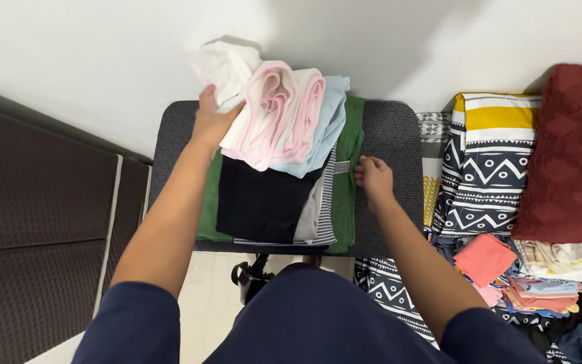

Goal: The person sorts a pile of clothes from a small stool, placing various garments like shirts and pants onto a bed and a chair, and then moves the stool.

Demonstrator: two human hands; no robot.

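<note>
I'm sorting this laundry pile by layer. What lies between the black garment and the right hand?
In the head view, a grey garment and a striped one lie between the black garment and the right hand, over the green cloth.

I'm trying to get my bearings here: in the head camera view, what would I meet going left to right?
Dark padded mat → left hand holding lifted pink-and-white folded clothes → right hand → yellow-striped patterned blanket → dark red fuzzy towel.

A folded bundle of white, pink and pale-blue clothes point(274, 111) is raised, tilted, above a folded green, black and striped stack point(277, 199).
</note>
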